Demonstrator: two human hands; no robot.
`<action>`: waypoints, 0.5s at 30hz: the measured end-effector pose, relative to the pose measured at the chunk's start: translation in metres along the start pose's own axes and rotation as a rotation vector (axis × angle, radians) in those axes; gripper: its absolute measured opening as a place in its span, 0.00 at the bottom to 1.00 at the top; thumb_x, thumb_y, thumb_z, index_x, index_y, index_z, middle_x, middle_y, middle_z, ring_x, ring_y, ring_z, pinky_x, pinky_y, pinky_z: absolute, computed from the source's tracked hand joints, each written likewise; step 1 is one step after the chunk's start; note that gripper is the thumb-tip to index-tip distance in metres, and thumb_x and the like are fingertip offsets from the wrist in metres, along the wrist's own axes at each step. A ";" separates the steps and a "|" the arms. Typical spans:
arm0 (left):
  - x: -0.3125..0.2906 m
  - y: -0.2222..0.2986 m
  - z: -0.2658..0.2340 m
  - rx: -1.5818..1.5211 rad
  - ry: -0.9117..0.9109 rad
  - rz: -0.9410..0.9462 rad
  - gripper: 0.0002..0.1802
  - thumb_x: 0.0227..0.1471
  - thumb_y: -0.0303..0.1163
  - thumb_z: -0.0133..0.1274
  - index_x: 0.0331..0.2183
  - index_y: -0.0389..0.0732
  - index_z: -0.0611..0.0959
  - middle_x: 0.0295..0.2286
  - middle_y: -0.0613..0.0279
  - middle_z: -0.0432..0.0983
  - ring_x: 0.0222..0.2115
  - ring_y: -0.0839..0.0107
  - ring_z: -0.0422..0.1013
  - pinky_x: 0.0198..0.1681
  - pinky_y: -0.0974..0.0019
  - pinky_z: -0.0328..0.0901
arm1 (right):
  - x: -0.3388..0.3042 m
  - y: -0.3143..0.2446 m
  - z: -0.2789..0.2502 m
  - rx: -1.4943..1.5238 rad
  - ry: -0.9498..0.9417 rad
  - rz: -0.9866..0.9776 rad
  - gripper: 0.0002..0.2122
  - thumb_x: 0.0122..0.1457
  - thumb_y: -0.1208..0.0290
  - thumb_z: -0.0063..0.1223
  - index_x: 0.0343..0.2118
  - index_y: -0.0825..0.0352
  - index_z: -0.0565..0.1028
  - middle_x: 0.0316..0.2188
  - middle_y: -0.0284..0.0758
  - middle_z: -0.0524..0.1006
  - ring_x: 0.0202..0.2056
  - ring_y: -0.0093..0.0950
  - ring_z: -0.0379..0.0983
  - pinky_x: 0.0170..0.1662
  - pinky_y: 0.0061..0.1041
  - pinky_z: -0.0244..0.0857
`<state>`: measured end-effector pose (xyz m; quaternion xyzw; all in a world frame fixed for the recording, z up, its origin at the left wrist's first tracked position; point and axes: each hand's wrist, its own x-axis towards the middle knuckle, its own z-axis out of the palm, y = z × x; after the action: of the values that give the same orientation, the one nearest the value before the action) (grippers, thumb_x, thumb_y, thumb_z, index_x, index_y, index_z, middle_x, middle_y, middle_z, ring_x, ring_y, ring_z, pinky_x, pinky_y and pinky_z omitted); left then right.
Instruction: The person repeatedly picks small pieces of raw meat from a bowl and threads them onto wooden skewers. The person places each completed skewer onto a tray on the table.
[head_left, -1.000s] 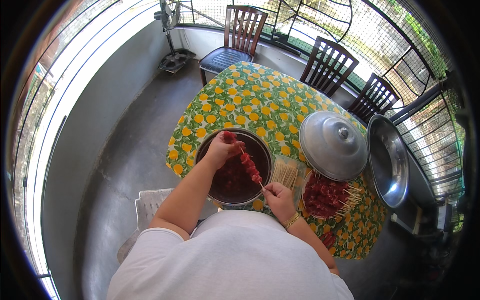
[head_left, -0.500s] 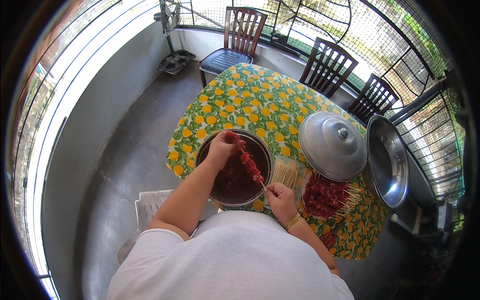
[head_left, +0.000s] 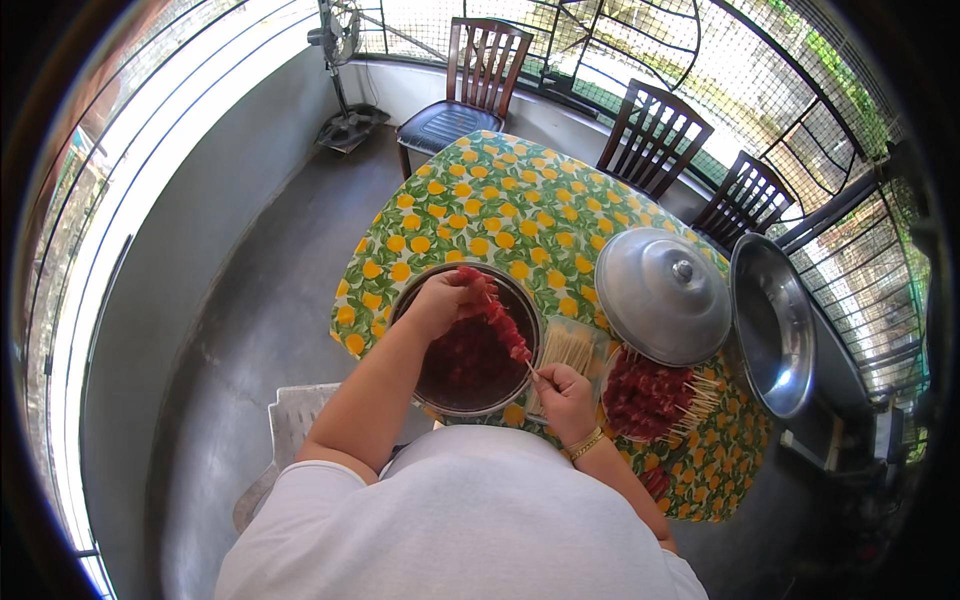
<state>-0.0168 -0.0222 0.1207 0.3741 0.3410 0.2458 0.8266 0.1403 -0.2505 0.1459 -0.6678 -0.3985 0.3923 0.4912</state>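
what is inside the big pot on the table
Dark red meat shows low in the pot, in shadow. The left hand and the skewer hide part of the inside, and whatever lies beneath the top layer cannot be seen.

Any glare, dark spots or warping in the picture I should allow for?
Head view: strong daylight washes out the far left; a bright glare spot sits low on the metal basin; inside the pot is dim, its contents hard to distinguish. Head view also bows the left wall and blackens the corners.
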 end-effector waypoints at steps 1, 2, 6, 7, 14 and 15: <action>0.000 0.001 0.000 -0.018 -0.010 -0.013 0.14 0.57 0.35 0.58 0.41 0.35 0.80 0.37 0.55 0.80 0.40 0.64 0.77 0.47 0.61 0.73 | 0.000 0.000 -0.001 0.004 -0.005 -0.015 0.03 0.59 0.77 0.55 0.31 0.71 0.78 0.20 0.28 0.74 0.24 0.15 0.67 0.28 0.18 0.62; 0.001 0.003 0.000 -0.021 -0.011 -0.019 0.15 0.57 0.36 0.57 0.41 0.35 0.80 0.37 0.55 0.80 0.40 0.65 0.77 0.47 0.61 0.73 | -0.001 0.000 -0.001 -0.002 -0.009 -0.012 0.03 0.59 0.77 0.55 0.31 0.71 0.78 0.20 0.27 0.74 0.24 0.15 0.67 0.28 0.18 0.62; 0.001 0.003 0.003 -0.029 0.003 -0.043 0.15 0.58 0.37 0.56 0.41 0.35 0.79 0.38 0.55 0.80 0.39 0.65 0.78 0.44 0.62 0.74 | 0.000 0.001 0.003 -0.034 0.013 -0.073 0.03 0.59 0.78 0.55 0.31 0.72 0.77 0.20 0.28 0.74 0.23 0.15 0.67 0.28 0.18 0.62; 0.000 0.002 0.005 -0.031 0.010 -0.044 0.15 0.59 0.37 0.55 0.41 0.36 0.79 0.38 0.55 0.80 0.39 0.65 0.78 0.43 0.62 0.74 | 0.000 0.001 0.003 -0.032 0.014 -0.107 0.03 0.59 0.78 0.55 0.31 0.72 0.77 0.20 0.28 0.74 0.23 0.16 0.67 0.28 0.18 0.62; -0.001 -0.004 0.016 -0.017 0.099 0.005 0.10 0.61 0.34 0.52 0.37 0.37 0.80 0.31 0.60 0.79 0.32 0.68 0.77 0.37 0.63 0.75 | -0.002 -0.001 0.002 -0.121 0.030 -0.170 0.03 0.58 0.77 0.56 0.30 0.71 0.77 0.20 0.32 0.74 0.23 0.18 0.69 0.28 0.20 0.63; -0.002 -0.005 0.015 -0.018 0.097 0.008 0.10 0.61 0.34 0.51 0.37 0.37 0.80 0.31 0.60 0.79 0.32 0.68 0.77 0.36 0.64 0.74 | -0.002 -0.001 0.002 -0.137 0.035 -0.174 0.03 0.58 0.77 0.56 0.30 0.71 0.77 0.20 0.33 0.74 0.23 0.19 0.69 0.28 0.20 0.63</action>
<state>-0.0057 -0.0331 0.1254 0.3557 0.3772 0.2701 0.8114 0.1378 -0.2512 0.1471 -0.6692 -0.4723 0.3084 0.4836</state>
